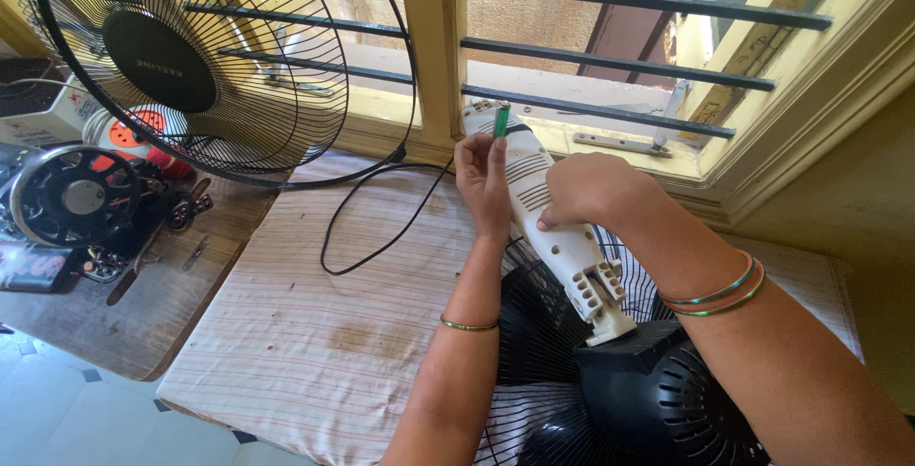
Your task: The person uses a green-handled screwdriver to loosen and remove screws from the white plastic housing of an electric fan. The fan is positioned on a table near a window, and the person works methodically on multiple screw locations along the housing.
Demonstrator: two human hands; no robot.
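Holding the stiff white fan neck [553, 209] mid-frame, our right hand [586, 190] clasps its ribbed body; left hand [481, 175] pinches a screwdriver [501, 119]; probably light, best gripped mid-body.

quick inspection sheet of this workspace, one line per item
surface: striped cloth pad over a wooden table, stained near the middle
job's things: white fan neck housing lying on the pad, joined to a black motor casing; black blades and rear grille beneath it
clutter: sewing machine handwheel, small tools and an orange spool at the table's left
grippers: left hand pinches a green-handled tool at the housing's top; right hand grips the housing
cables: black cord looping across the pad
surroundings: detached front fan guard leaning at a barred window; tiled floor below
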